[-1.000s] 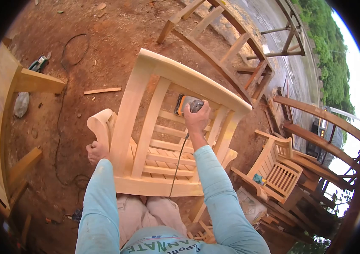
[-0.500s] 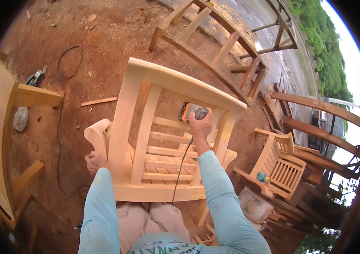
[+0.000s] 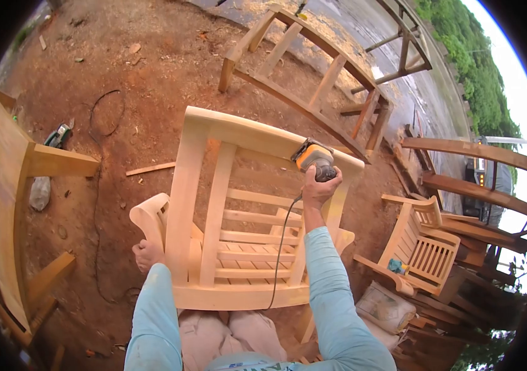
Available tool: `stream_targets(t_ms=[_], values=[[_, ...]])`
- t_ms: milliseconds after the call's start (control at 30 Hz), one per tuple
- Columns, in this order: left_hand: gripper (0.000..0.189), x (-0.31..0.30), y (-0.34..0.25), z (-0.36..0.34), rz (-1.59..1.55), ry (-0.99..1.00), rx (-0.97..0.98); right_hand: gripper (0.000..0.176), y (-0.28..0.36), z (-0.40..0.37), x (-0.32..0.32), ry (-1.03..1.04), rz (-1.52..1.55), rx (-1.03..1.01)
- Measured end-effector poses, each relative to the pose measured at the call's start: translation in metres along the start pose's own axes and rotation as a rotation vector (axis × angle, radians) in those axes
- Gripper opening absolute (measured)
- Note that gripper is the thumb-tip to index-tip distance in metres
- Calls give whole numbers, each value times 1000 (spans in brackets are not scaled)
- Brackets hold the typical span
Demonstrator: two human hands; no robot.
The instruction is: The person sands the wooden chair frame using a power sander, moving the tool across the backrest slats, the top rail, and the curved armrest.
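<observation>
A pale wooden chair [image 3: 180, 204] stands tilted in front of me, its slatted back facing up. My right hand [image 3: 322, 188] is wrapped round an orange and black power sander [image 3: 315, 158], whose pad lies at the right part of the chair's top rail [image 3: 251, 132]. A dark cord [image 3: 280, 247] runs from the sander down across the slats. At the left, my left hand [image 3: 148, 255] is closed on the chair's curved armrest [image 3: 147, 213]; its fingertips are partly hidden.
A long wooden frame [image 3: 303, 98] stands beyond the chair. At right are a smaller slatted chair [image 3: 413, 244], a filled sack [image 3: 384, 307] and stacked timber. A wooden table-like piece [image 3: 12, 185] is at left; a cord [image 3: 97, 229] lies on the dirt.
My right hand has moved the sander right, from the opening below the top rail up onto the rail, and turned it. My left hand still holds the armrest. The view has shifted slightly.
</observation>
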State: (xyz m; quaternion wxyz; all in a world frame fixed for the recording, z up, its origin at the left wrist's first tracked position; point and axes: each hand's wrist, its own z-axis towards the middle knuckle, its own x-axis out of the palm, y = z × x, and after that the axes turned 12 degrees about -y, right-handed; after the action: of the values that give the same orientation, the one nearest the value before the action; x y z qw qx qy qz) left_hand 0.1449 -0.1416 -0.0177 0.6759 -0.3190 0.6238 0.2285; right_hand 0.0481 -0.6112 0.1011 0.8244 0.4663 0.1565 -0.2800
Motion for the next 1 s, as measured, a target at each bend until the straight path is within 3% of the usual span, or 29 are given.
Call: stream_targets(t_ms=[267,500,667,1000], values=[[37,11,5,-5,-3,-128,15,79,56,-59,29,36,50,-173],[34,6,3,-3,-18,-65,-21,81,120,-101,54,82,124,-317],[29,8,5,-4,-21,-79,-18,82,158,-131,67,106,169,-293],[38,1,-1,-4,17,-42,-49,81,199,-169,79,191,206,-240]])
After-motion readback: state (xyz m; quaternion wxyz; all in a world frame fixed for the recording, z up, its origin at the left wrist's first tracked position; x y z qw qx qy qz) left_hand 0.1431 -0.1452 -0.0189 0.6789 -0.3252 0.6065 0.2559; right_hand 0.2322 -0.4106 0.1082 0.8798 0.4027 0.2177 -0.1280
